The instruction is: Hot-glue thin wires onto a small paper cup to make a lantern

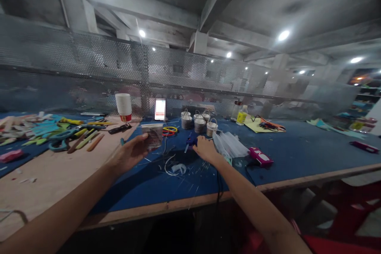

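Note:
My left hand is closed around a small paper cup with a pale rim and a brownish, wrapped-looking side. It is raised above the blue table top. To its right, my right hand is closed on a dark blue glue gun, whose pale tip points down and to the left. Several small white buckets with thin arched handles stand just behind that hand. Clear plastic bags lie right beside it. Loose pale strands and a crumpled scrap lie on the table between my forearms.
Stacked paper cups and a lit phone stand at the back. Teal-handled scissors and coloured strips lie left. A yellow bottle, a magenta box and pliers-like tools on yellow paper sit right. Perforated metal panels rise behind.

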A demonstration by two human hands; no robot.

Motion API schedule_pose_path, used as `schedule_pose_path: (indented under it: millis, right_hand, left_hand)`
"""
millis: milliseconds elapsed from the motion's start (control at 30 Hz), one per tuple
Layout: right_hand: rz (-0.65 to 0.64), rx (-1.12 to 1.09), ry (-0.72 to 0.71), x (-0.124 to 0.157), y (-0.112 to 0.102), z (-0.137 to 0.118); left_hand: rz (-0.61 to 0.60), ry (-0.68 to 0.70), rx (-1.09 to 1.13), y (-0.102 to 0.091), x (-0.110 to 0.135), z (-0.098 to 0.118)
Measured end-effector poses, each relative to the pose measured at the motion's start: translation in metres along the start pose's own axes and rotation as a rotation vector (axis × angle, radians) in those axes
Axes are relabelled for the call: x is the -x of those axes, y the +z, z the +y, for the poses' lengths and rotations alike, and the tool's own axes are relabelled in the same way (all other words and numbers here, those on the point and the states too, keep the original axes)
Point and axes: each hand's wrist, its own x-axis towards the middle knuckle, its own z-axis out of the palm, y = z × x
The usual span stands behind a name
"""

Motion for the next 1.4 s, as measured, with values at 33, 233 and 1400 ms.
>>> schedule_pose_path:
  millis: [33, 233, 1400]
  right_hand:
    - [-0.013, 0.009, -0.001, 0.000, 0.004, 0.001]
    - [0.028, -0.018, -0.024, 0.000, -0.002, 0.003]
    - [0.174, -1.442, -0.302, 0.009, -0.051, -0.078]
  left_hand:
    - [-0.011, -0.002, -0.023, 0.000, 0.001, -0.001]
    - [-0.106, 0.081, -0.106, 0.011, 0.007, -0.002]
    - [-0.123, 0.109, -0.218, 0.018, 0.005, -0.014]
